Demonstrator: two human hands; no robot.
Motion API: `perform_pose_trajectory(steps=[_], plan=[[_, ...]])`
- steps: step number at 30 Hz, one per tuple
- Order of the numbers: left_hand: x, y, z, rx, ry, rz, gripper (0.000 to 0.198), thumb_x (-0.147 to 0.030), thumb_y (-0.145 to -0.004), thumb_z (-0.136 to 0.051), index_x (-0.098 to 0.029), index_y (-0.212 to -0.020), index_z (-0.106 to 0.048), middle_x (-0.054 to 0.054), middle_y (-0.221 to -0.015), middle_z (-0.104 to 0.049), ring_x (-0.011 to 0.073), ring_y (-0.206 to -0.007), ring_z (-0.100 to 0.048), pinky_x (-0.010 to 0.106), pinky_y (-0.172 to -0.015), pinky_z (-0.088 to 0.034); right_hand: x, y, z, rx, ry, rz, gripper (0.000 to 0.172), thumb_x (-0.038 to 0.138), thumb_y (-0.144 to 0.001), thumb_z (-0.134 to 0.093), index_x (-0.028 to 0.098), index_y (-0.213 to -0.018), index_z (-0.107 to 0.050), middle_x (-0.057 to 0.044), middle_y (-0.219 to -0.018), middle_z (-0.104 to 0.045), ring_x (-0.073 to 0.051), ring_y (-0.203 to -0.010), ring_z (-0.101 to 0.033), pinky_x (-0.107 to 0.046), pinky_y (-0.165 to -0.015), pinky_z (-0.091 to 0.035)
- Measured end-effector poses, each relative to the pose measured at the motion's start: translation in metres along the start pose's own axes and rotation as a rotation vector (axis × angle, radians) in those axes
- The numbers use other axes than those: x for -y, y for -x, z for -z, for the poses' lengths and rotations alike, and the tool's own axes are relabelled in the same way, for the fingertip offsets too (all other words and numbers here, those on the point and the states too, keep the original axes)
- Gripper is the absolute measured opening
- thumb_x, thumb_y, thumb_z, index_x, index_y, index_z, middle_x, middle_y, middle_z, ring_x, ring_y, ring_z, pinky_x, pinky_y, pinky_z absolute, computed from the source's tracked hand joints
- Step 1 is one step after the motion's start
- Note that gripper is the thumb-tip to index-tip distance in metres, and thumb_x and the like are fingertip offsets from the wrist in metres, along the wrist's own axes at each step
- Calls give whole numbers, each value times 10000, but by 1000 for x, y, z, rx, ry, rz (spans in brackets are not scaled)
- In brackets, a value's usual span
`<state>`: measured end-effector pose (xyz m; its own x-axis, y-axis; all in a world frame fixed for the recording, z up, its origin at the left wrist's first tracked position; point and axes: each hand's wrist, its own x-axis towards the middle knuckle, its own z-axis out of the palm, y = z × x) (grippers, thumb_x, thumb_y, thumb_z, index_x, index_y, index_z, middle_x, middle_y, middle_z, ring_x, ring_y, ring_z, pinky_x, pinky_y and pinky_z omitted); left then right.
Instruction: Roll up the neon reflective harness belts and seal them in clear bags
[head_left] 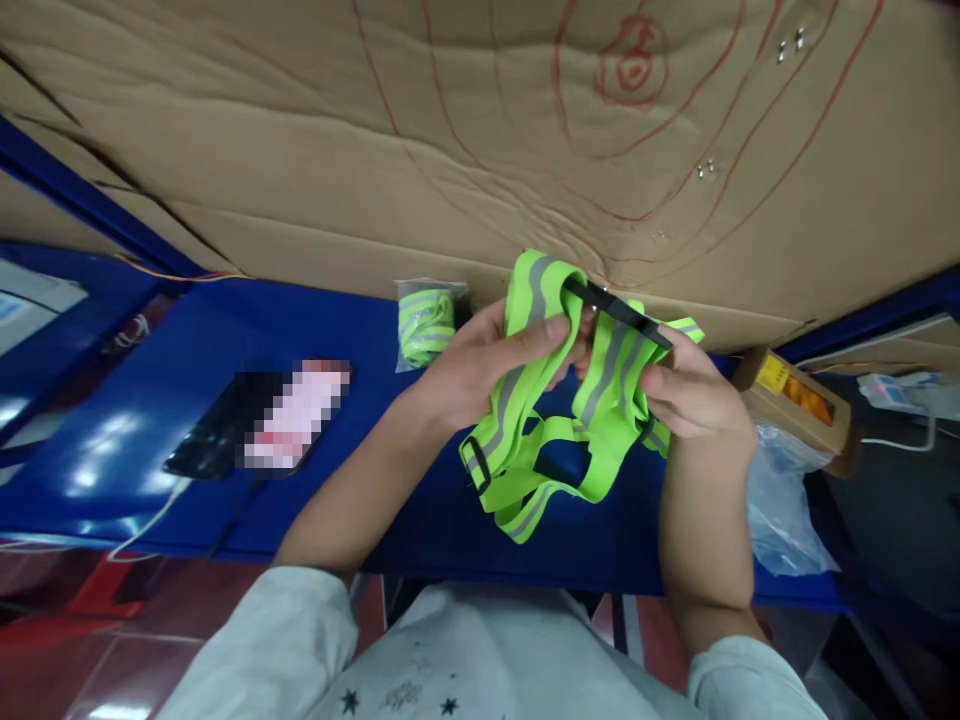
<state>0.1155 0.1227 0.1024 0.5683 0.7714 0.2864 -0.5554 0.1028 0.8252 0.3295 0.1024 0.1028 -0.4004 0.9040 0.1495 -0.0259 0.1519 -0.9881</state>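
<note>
Both hands hold a neon yellow-green reflective harness [598, 450] with grey stripes above the blue table. My left hand [491, 360] is closed on a wide strap, its thumb lying across the front. On the other side, my right hand [694, 385] grips the strap by the end of a black buckle [619, 308] that spans between the hands. A black slider [477, 465] sits on the lower left loop, and the straps below hang loose and twisted. Some fingers are hidden behind the webbing. Beyond my left hand lies a clear bag with a folded reflective strap [426, 325].
Two phones, a black one [206, 430] and one with a blurred screen [296, 420], lie left on the blue table [300, 515]. A cardboard box [795, 400] and a crumpled plastic bag [784, 500] are at right. A cardboard panel [300, 120] with red lines rises behind.
</note>
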Motion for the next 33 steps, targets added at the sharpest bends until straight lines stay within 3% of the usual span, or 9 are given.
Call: perform_pose_trajectory(steps=[5,9,12,15,18,21,25,29,33], plan=[[4,3,-3,44,-168,19,263,-360,-826,-909,-155,-893,-758,29,-823,-724,130,-755,-698,230,-712,-574,0,-3,-6,-97,-308,-82,440,564,-654,-958,208,-731,-710,27,-619,-664,-147,-551,-648,-283,-571,-592],[4,5,-6,79,-234,94,271,-368,-875,-862,-154,-1003,-756,63,-940,-767,157,-807,-717,277,-752,-602,3,0,-13,-163,-333,-86,350,455,-706,-946,200,-755,-711,36,-577,-633,-145,-480,-616,-283,-475,-574],[6,4,-4,48,-352,87,289,-412,-894,-834,-160,-1010,-758,54,-933,-768,152,-744,-712,269,-685,-590,1,1,-19,-313,-212,50,269,407,-774,-901,223,-756,-705,11,-659,-687,-187,-633,-707,-321,-586,-637],[8,2,1,-89,-578,-69,350,-459,-846,-868,-161,-1007,-779,59,-1017,-791,204,-904,-749,312,-842,-607,-5,0,-23,-481,-55,219,260,374,-717,-933,256,-721,-702,-2,-814,-765,-251,-943,-777,-375,-795,-683],[10,0,7,-100,-720,-167,432,-476,-778,-915,-173,-1057,-788,61,-1121,-799,274,-1142,-722,373,-1053,-559,-10,1,-23,-451,34,258,204,426,-762,-893,284,-827,-761,-22,-1014,-801,-286,-1170,-742,-421,-935,-673],[13,-2,12,-49,-693,-132,519,-523,-734,-932,-177,-1089,-779,62,-1134,-797,303,-1217,-696,418,-1116,-531,-8,1,-24,-356,60,276,255,482,-839,-830,334,-1043,-790,-16,-1307,-751,-294,-1329,-672,-455,-1044,-640],[21,-5,18,17,-453,-29,654,-589,-683,-949,-208,-1176,-748,63,-1230,-762,298,-1210,-695,429,-1092,-546,-4,1,-26,-349,135,295,328,575,-834,-819,362,-1079,-772,-10,-1385,-718,-323,-1357,-650,-492,-1052,-637],[31,-5,17,84,-413,63,546,-580,-708,-936,-210,-1063,-750,42,-1043,-757,294,-1068,-725,457,-993,-582,-13,-1,-25,-437,250,230,322,543,-873,-797,363,-1139,-767,-18,-1225,-781,-320,-1308,-680,-485,-1056,-630],[41,-7,12,-42,-428,-35,411,-451,-785,-903,-212,-1080,-748,44,-1127,-759,314,-1221,-683,499,-1140,-502,-15,-2,-19,-421,284,238,296,468,-905,-797,346,-1174,-776,10,-1284,-765,-287,-1310,-678,-462,-1146,-570]])
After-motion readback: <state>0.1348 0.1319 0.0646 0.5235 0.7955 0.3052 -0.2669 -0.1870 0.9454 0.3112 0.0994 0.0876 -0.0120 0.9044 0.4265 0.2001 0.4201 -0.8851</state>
